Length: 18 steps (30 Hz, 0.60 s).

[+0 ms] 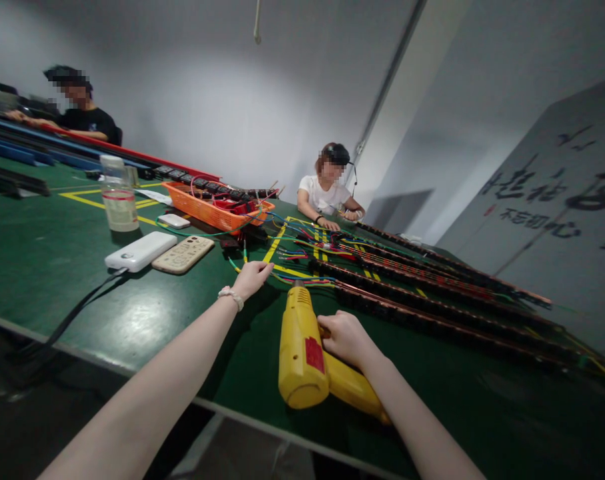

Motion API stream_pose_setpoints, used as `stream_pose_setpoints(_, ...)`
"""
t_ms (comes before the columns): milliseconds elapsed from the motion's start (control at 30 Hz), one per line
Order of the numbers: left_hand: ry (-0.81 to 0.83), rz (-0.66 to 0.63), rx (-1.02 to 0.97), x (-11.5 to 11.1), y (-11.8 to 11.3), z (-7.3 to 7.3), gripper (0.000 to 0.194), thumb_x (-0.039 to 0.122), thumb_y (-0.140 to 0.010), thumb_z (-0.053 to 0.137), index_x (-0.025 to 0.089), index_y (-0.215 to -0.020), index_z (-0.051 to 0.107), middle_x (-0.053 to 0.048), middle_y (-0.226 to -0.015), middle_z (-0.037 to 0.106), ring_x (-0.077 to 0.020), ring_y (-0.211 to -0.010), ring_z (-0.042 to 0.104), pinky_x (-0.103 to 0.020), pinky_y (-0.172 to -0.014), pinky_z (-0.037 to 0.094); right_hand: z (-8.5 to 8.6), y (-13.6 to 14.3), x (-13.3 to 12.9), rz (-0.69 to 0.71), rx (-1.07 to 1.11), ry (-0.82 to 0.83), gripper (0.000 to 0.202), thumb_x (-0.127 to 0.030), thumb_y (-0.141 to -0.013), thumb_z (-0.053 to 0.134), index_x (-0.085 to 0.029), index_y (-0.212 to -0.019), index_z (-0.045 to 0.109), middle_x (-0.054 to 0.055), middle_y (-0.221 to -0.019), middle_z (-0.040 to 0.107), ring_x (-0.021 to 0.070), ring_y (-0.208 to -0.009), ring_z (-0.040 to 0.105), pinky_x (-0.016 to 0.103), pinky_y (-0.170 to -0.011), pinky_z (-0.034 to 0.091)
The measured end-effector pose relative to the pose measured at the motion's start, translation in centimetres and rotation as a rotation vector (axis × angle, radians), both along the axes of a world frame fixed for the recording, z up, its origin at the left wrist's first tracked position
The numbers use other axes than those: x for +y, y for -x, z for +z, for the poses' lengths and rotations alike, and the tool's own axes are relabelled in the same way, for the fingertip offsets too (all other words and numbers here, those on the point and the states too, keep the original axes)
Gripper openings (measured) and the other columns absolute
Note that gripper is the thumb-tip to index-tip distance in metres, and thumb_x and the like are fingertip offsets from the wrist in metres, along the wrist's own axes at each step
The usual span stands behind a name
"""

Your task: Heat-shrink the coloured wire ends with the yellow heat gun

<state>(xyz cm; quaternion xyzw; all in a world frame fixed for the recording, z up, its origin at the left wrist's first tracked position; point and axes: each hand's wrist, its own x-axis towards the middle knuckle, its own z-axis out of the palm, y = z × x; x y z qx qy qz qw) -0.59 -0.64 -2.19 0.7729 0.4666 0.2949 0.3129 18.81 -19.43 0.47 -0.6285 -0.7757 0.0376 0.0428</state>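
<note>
My right hand (345, 335) is wrapped round the handle of a yellow heat gun (302, 360) with a red label. The gun's nozzle points away from me, toward colored wires (302, 279) at the end of a long dark strip (412, 312). To the left of the nozzle, my left hand (253, 277) pinches the wires, its fingers closed near their ends. Green and yellow wire ends stick out beside that hand. More long strips with copper-colored wires lie on the green table (192, 327) to the right.
An orange basket (202, 210) of parts stands behind my left hand. At the left are a phone (183, 255), a white power bank (140, 251) with a cable, and a bottle (119, 200). Two people (327, 190) (85, 120) sit across and far left.
</note>
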Motion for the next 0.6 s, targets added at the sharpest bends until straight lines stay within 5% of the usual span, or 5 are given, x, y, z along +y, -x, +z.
stream_pose_setpoints(300, -0.009, -0.001, 0.013, -0.2, 0.1, 0.3, 0.064, 0.067, -0.072, 0.027, 0.008, -0.061, 0.048, 0.001, -0.052, 0.045, 0.0017, -0.048, 0.037, -0.011, -0.050, 0.022, -0.5, -4.0, -1.8, -0.187, -0.065, -0.004, 0.017, -0.024, -0.075, 0.042, -0.018, -0.076, 0.058, 0.001, -0.074, 0.061, 0.0118, -0.067, 0.046, 0.023, -0.062, 0.022)
stream_pose_setpoints(600, -0.002, -0.014, 0.012, -0.2, 0.1, 0.1, 0.065, 0.068, -0.072, 0.026, 0.008, -0.061, 0.048, -0.001, -0.054, 0.049, 0.0003, -0.050, 0.038, -0.012, -0.052, 0.024, 0.4, -4.3, -2.9, -0.255, -0.149, -0.021, 0.016, -0.019, -0.075, 0.040, -0.017, -0.073, 0.056, 0.001, -0.076, 0.063, 0.0124, -0.064, 0.046, 0.026, -0.067, 0.024)
